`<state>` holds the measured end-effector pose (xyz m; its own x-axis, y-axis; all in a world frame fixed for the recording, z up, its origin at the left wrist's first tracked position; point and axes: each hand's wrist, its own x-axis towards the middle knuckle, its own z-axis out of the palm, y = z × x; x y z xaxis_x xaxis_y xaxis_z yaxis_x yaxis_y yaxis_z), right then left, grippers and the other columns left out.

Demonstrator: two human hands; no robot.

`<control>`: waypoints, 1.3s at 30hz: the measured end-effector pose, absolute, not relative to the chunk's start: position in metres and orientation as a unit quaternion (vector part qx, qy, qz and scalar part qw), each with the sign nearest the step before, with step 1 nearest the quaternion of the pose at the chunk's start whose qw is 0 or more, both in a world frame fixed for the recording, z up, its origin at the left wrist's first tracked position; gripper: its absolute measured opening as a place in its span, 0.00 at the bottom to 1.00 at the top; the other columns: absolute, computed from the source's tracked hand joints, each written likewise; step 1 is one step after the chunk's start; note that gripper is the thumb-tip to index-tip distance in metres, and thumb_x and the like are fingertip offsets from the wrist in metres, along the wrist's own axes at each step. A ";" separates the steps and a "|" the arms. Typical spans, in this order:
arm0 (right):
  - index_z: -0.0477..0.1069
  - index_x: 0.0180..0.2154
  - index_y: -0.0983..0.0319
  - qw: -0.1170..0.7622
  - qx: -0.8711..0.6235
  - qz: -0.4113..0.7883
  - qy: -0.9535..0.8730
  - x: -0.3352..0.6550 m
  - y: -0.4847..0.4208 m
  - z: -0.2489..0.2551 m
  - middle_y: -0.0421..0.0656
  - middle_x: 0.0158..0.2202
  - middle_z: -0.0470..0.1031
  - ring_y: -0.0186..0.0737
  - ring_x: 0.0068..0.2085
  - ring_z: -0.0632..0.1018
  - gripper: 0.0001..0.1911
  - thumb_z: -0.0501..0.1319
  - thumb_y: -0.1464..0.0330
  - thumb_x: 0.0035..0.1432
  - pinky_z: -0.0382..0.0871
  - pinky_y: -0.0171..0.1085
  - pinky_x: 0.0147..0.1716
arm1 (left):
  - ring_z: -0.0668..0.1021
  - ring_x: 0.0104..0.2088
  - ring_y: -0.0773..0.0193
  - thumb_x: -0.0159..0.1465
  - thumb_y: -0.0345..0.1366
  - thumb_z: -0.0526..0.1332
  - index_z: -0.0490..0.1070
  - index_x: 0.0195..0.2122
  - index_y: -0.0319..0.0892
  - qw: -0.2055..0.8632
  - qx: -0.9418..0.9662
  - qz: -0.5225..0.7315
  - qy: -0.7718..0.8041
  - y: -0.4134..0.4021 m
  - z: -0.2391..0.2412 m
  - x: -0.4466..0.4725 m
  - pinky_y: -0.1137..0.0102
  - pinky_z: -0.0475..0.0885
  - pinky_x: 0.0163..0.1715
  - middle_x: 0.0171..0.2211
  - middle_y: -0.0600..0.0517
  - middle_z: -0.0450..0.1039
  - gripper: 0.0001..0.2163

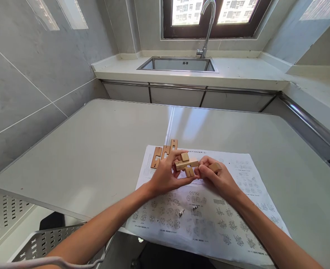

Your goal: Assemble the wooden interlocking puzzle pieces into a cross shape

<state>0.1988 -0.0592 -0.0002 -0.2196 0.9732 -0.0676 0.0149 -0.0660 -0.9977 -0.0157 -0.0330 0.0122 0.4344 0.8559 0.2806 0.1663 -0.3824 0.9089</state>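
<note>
My left hand [167, 175] and my right hand [215, 176] meet over a printed instruction sheet [206, 216] on a grey table [97, 149]. Between them they grip a small cluster of notched wooden puzzle pieces [186, 165], partly fitted together. My left thumb and fingers pinch the cluster's left and underside. My right fingers close on its right end, with one wooden piece [215, 167] sticking out above them. Three loose notched wooden pieces [163, 151] lie on the sheet's top left corner, just beyond my left hand.
A counter with a steel sink [178, 64] and a tall tap [207, 26] runs behind the table under a window. Tiled wall stands on the left. A perforated metal shelf [30, 250] sits below the table's near left edge.
</note>
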 end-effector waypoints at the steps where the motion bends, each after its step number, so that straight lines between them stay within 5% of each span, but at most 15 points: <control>1: 0.70 0.36 0.58 0.422 -0.477 0.537 -0.553 0.199 -0.059 0.002 0.40 0.27 0.78 0.34 0.21 0.68 0.21 0.66 0.47 0.62 0.60 0.35 0.21 | 0.68 0.23 0.74 0.57 0.45 0.76 0.66 0.57 0.43 0.437 0.726 0.400 0.349 -0.034 0.013 -0.015 0.76 0.65 0.22 0.32 0.58 0.69 0.31; 6: 0.76 0.47 0.58 0.413 -0.520 0.453 -0.595 0.198 -0.057 0.006 0.40 0.28 0.79 0.43 0.30 0.79 0.23 0.68 0.48 0.61 0.73 0.39 0.33 | 0.68 0.23 0.74 0.57 0.47 0.76 0.65 0.56 0.44 0.456 0.717 0.401 0.342 -0.035 0.014 -0.015 0.76 0.66 0.23 0.32 0.58 0.69 0.31; 17: 0.80 0.47 0.56 0.431 -0.539 0.388 -0.610 0.195 -0.061 -0.006 0.41 0.31 0.80 0.43 0.31 0.78 0.19 0.68 0.50 0.64 0.71 0.39 0.31 | 0.68 0.20 0.73 0.52 0.49 0.79 0.68 0.50 0.42 0.516 0.701 0.360 0.336 -0.033 0.017 -0.016 0.75 0.65 0.22 0.24 0.62 0.68 0.31; 28: 0.79 0.46 0.56 0.426 -0.564 0.394 -0.587 0.195 -0.059 -0.008 0.41 0.32 0.80 0.42 0.33 0.78 0.18 0.70 0.51 0.61 0.72 0.40 0.38 | 0.76 0.28 0.69 0.55 0.44 0.78 0.68 0.48 0.43 0.654 0.593 0.332 0.333 -0.032 0.024 -0.014 0.73 0.71 0.28 0.31 0.56 0.74 0.26; 34: 0.76 0.50 0.56 0.467 -0.483 0.552 -0.494 0.197 -0.055 -0.002 0.42 0.35 0.78 0.34 0.22 0.65 0.26 0.62 0.43 0.65 0.63 0.38 0.25 | 0.72 0.23 0.72 0.56 0.48 0.77 0.65 0.51 0.44 0.687 0.553 0.319 0.347 -0.032 0.020 -0.016 0.75 0.68 0.23 0.30 0.58 0.72 0.29; 39: 0.79 0.37 0.59 0.530 -0.367 0.678 -0.353 0.201 -0.049 0.007 0.46 0.37 0.78 0.35 0.24 0.65 0.24 0.58 0.47 0.68 0.67 0.38 0.26 | 0.76 0.33 0.69 0.54 0.45 0.79 0.66 0.51 0.44 0.691 0.522 0.344 0.362 -0.031 0.019 -0.016 0.74 0.69 0.30 0.37 0.54 0.75 0.29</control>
<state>0.2010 -0.0494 0.0067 -0.1673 0.9781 -0.1234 -0.4594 -0.1881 -0.8681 -0.0155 -0.0307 0.0191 0.5003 0.8542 -0.1412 -0.0968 0.2172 0.9713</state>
